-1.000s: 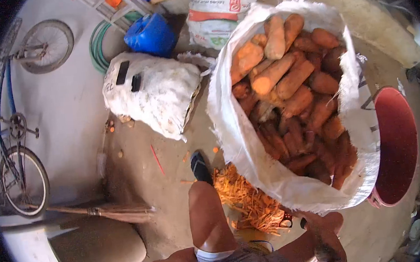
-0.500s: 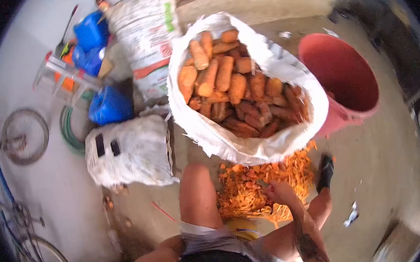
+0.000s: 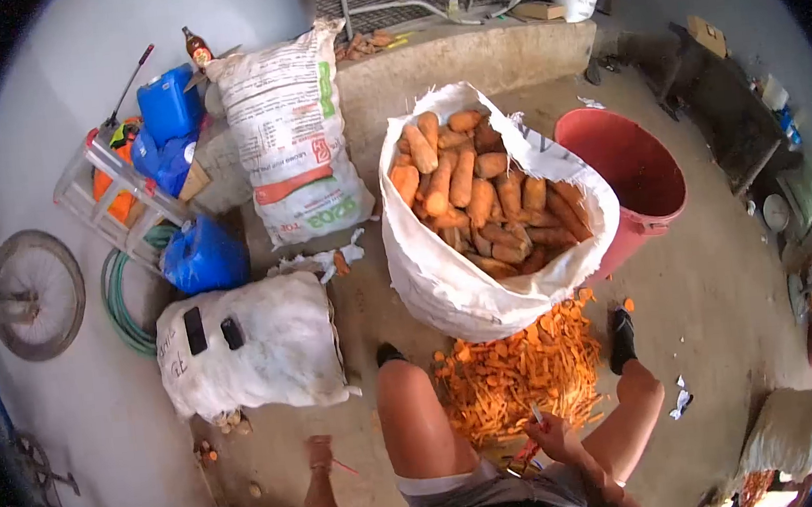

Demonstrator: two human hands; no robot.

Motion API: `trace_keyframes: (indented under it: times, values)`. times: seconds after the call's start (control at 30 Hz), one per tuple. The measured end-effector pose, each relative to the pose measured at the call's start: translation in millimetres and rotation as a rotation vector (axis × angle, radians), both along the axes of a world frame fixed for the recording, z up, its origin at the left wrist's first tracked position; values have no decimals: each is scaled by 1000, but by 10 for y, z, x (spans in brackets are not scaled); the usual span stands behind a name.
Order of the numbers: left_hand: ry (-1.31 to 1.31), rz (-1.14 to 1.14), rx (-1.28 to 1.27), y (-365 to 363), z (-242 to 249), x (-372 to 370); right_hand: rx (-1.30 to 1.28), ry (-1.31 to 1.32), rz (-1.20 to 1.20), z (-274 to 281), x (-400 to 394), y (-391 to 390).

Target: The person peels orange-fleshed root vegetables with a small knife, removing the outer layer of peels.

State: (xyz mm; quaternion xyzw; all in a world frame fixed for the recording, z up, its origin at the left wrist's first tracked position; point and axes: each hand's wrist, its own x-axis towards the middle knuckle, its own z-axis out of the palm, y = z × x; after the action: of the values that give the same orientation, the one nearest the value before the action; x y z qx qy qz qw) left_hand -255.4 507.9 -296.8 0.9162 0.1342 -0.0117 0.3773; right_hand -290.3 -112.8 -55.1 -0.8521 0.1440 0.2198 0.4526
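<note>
My right hand is closed around a small knife, its pale blade pointing up above the fingers. It is between my knees, at the near edge of a heap of carrot peelings. Something red and yellow, not clear, lies just below that hand. My left hand is low on the left beside my knee, fingers stretched out and apparently holding nothing. Next to it a thin red strip lies on the floor. Before me stands an open white sack full of carrots.
A red bin stands right of the carrot sack. On the left, a full white sack lies with two dark objects on it. Behind are a printed sack, blue jugs, a step ladder and a low concrete ledge.
My left hand has come into view, reaching down on the left. My right hand has drawn back from the peelings toward my lap with the knife. The head view has shifted.
</note>
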Motion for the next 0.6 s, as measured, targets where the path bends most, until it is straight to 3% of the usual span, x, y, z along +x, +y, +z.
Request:
trace_keyframes:
  times: [0.07, 0.1, 0.23, 0.33, 0.4, 0.47, 0.57, 0.6]
  values:
    - [300, 329, 358, 765, 297, 478, -114, 21, 82, -41, 51, 149]
    - [283, 440, 434, 1051, 524, 762, -182, 8, 131, -57, 111, 186]
    - [10, 521, 724, 2243, 1168, 1840, -286, 135, 297, -32, 494, 435]
    - [-22, 599, 884, 2863, 1392, 2468, -329, 149, 341, -125, 592, 486]
    - [56, 615, 892, 3135, 1393, 2716, -352, 161, 354, -76, 678, 595]
    - [113, 579, 717, 3277, 1486, 2936, -389, 210, 353, -14, 803, 696]
    - [297, 566, 838, 3344, 1396, 3326, -364, 208, 327, -105, 861, 757]
    - [257, 511, 643, 3337, 1345, 3349, -379, 206, 333, -99, 873, 775]
